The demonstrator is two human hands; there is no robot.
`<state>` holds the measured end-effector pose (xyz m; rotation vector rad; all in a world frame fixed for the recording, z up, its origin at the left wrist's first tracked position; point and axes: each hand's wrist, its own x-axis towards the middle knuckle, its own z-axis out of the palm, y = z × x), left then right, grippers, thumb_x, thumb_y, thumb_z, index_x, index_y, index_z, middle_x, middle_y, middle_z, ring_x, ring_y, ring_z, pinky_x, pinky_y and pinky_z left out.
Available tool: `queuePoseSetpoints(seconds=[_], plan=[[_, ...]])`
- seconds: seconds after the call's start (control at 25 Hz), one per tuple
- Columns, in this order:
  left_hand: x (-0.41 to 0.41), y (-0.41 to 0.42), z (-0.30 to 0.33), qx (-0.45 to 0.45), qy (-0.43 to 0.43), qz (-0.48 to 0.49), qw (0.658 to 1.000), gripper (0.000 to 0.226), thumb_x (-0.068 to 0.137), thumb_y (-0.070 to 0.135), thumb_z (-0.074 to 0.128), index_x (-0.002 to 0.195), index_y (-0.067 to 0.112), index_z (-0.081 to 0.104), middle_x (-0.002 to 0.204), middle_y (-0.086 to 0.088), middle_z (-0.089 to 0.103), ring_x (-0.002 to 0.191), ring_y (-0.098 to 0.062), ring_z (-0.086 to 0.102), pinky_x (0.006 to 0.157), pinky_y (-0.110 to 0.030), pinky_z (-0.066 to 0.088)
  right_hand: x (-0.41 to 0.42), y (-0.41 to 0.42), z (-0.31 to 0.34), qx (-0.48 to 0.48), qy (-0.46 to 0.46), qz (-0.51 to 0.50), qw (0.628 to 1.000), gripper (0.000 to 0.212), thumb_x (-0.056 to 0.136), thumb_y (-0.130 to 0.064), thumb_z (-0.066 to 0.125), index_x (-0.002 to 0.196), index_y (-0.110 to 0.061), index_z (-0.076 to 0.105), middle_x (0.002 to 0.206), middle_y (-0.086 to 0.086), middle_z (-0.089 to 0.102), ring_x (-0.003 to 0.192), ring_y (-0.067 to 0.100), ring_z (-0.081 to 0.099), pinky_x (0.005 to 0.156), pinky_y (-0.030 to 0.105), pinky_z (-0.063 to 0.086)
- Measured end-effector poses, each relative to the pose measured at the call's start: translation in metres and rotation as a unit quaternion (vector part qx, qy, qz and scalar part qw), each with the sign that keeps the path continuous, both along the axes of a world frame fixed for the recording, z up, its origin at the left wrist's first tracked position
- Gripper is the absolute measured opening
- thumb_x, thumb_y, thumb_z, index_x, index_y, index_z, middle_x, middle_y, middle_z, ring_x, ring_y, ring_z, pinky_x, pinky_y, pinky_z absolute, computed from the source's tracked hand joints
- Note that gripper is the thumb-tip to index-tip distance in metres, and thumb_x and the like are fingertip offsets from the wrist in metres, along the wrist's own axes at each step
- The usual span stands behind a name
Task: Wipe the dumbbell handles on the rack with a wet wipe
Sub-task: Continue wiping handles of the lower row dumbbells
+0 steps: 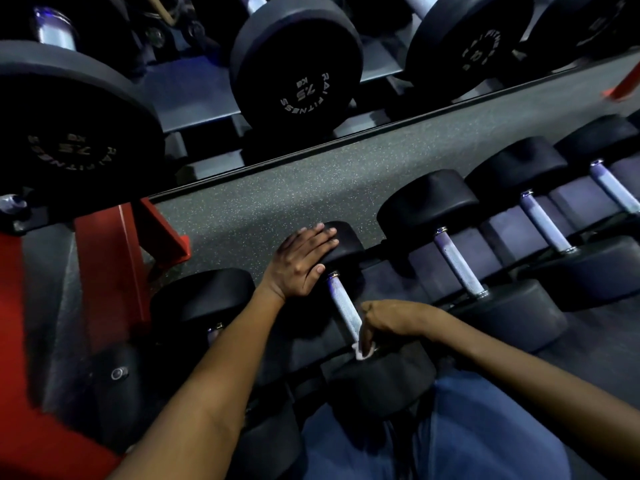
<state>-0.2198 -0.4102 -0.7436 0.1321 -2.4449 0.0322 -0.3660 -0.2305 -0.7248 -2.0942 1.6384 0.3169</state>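
Lower rack tier [388, 282], dark and slanting, is carrying a row of black round-headed dumbbells [460, 261] with pale knurled handles; upper tier [194, 98] is bearing larger dumbbells [294, 60] marked 7.5 KG. Red upright [110, 271] is supporting both.

White wet wipe [363, 353] wraps the knurled silver dumbbell handle's [343, 306] near end.
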Motion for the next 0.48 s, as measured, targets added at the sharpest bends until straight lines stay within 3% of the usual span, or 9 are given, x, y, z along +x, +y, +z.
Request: queuePoseSetpoints(seconds=[0.04, 0.08, 0.24, 0.28, 0.4, 0.44, 0.48], plan=[[0.0, -0.001, 0.001, 0.0, 0.0, 0.0, 1.0, 0.05, 0.099, 0.031, 0.028, 0.13, 0.006, 0.058, 0.139, -0.012, 0.055, 0.134, -0.027, 0.045, 0.108, -0.043, 0.037, -0.002, 0.0, 0.001, -0.023, 0.014, 0.018, 0.999, 0.035, 0.095, -0.025, 0.047, 0.125, -0.01, 0.057, 0.113, 0.01, 0.057, 0.103, 0.024, 0.056, 0.068, 0.016, 0.036], [0.0, -0.001, 0.002, 0.003, -0.001, -0.002, 1.0, 0.05, 0.099, 0.031, 0.028, 0.13, 0.006, 0.058, 0.139, -0.012, 0.055, 0.134, -0.027, 0.045, 0.107, -0.044, 0.037, -0.002, 0.003, 0.0, -0.04, 0.011, 0.055, 0.998, 0.034, 0.094, -0.025, 0.05, 0.124, -0.013, 0.06, 0.107, 0.007, 0.058, 0.108, 0.028, 0.056, 0.068, 0.019, 0.039], [0.001, 0.001, -0.001, 0.003, 0.008, -0.004, 1.0, 0.046, 0.099, 0.032, 0.028, 0.133, 0.011, 0.051, 0.138, -0.011, 0.055, 0.134, -0.027, 0.046, 0.106, -0.044, 0.038, -0.016, 0.014, -0.01, 0.062, -0.11, 0.038, 0.991, 0.025, 0.082, -0.023, 0.06, 0.103, -0.019, 0.074, 0.103, 0.006, 0.072, 0.092, 0.025, 0.066, 0.078, 0.028, 0.049], [0.0, 0.001, -0.001, 0.001, 0.01, -0.005, 1.0, 0.046, 0.099, 0.031, 0.028, 0.134, 0.011, 0.05, 0.138, -0.011, 0.056, 0.133, -0.027, 0.046, 0.106, -0.044, 0.039, -0.035, 0.009, -0.014, 0.077, -0.111, 0.015, 0.991, 0.025, 0.082, -0.023, 0.058, 0.1, -0.016, 0.074, 0.099, 0.009, 0.072, 0.092, 0.025, 0.067, 0.078, 0.031, 0.053], [-0.001, -0.001, 0.001, 0.004, 0.006, -0.005, 1.0, 0.046, 0.099, 0.032, 0.027, 0.133, 0.011, 0.05, 0.138, -0.012, 0.056, 0.133, -0.027, 0.046, 0.106, -0.044, 0.039, -0.059, -0.005, -0.017, 0.064, 0.003, -0.12, 0.991, 0.025, 0.086, -0.022, 0.059, 0.106, -0.013, 0.071, 0.102, 0.012, 0.071, 0.097, 0.023, 0.066, 0.081, 0.031, 0.05], [0.001, -0.001, 0.0, 0.004, 0.005, -0.005, 1.0, 0.046, 0.099, 0.032, 0.027, 0.133, 0.011, 0.05, 0.138, -0.011, 0.056, 0.133, -0.027, 0.046, 0.106, -0.044, 0.038, -0.052, -0.009, -0.025, 0.069, -0.019, -0.169, 0.983, 0.027, 0.087, -0.016, 0.057, 0.11, -0.011, 0.069, 0.102, 0.012, 0.07, 0.091, 0.015, 0.065, 0.078, 0.028, 0.049], [0.002, -0.001, -0.001, 0.003, 0.006, -0.005, 1.0, 0.046, 0.099, 0.032, 0.027, 0.133, 0.011, 0.05, 0.138, -0.011, 0.055, 0.133, -0.027, 0.045, 0.106, -0.044, 0.038, -0.042, -0.013, -0.033, 0.125, -0.097, -0.205, 0.966, 0.029, 0.086, -0.007, 0.053, 0.112, -0.007, 0.066, 0.096, 0.01, 0.07, 0.081, 0.007, 0.063, 0.073, 0.025, 0.049]])
